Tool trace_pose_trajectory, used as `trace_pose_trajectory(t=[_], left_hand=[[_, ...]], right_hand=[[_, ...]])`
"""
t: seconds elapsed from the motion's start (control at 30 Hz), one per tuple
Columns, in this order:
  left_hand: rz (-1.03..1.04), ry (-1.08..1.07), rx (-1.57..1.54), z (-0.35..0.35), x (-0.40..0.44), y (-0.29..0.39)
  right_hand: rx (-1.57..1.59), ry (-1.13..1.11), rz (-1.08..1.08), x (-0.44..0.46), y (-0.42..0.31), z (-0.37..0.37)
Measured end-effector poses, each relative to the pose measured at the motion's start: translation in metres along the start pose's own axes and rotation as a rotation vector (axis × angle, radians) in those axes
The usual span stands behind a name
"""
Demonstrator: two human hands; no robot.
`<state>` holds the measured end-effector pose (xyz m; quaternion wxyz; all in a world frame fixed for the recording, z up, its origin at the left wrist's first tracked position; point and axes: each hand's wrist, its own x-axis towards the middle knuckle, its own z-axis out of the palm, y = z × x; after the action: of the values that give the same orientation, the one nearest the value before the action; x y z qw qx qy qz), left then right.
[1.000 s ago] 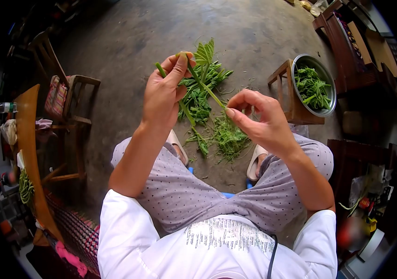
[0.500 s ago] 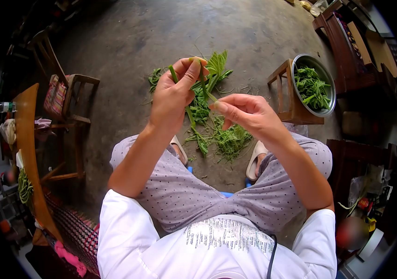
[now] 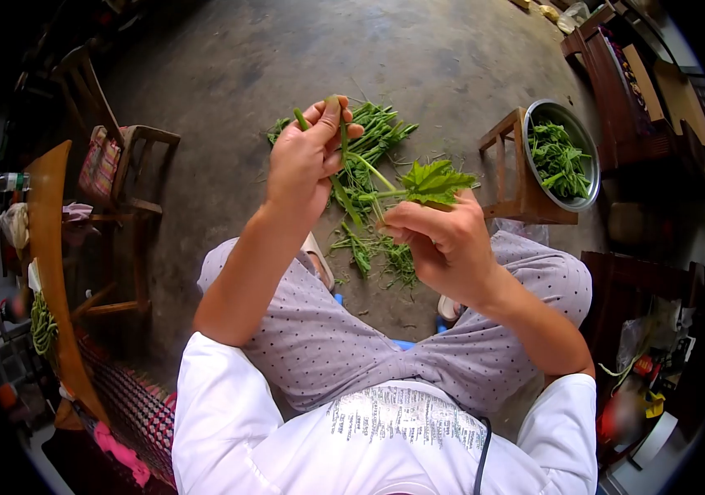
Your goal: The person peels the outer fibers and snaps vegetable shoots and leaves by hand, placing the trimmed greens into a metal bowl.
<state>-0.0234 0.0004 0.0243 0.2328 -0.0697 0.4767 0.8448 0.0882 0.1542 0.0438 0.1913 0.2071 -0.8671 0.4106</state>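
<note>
My left hand (image 3: 307, 161) is closed around a green vine stem (image 3: 344, 136), its thumb and index finger pinching the upper end. A lobed leaf (image 3: 435, 181) on a pale stalk reaches right from it, partly over my right hand (image 3: 447, 243). The right hand's thumb and fingers are pinched on a thin pale-green strand (image 3: 378, 209) leading up toward the stalk. Beneath both hands, a bundle of green stems (image 3: 385, 132) lies on the floor. Closer to my feet is a heap of thin green shreds (image 3: 400, 262), partly hidden by the right hand.
At the right, a metal basin (image 3: 551, 104) of green cut stems rests on a wooden stool (image 3: 526, 208). A wooden chair (image 3: 144, 136) and a wooden table edge (image 3: 49, 223) stand on the left. My knees flank the floor heap.
My right hand has moved down and slightly right, drawing the strand. The leaf has swung from above the hands over to the right. My left hand has shifted slightly left.
</note>
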Motion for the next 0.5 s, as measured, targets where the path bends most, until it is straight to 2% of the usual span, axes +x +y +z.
trace_pose_trajectory(t=[0.07,0.1,0.13,0.23,0.4,0.47,0.5], left_hand=[[-0.004,-0.042,-0.026,-0.006,0.003,0.003],[0.008,-0.09,-0.049,-0.007,0.003,0.003],[0.02,-0.138,-0.072,-0.007,0.003,0.003],[0.026,-0.089,-0.068,-0.006,0.001,0.005],[0.117,0.042,-0.075,-0.032,0.021,0.017],[0.297,0.168,0.004,-0.045,0.03,0.021],[0.297,0.163,-0.001,-0.045,0.029,0.023]], right_hand=[[0.054,-0.128,0.164,-0.003,-0.004,-0.003],[0.2,-0.064,0.28,-0.006,0.002,0.003],[0.2,-0.065,0.281,-0.007,0.005,0.003],[0.494,0.001,0.431,-0.003,0.006,-0.004],[0.719,0.061,0.482,-0.005,0.014,-0.018],[0.753,0.055,0.42,-0.008,0.02,-0.025],[0.799,0.038,0.417,-0.01,0.022,-0.029]])
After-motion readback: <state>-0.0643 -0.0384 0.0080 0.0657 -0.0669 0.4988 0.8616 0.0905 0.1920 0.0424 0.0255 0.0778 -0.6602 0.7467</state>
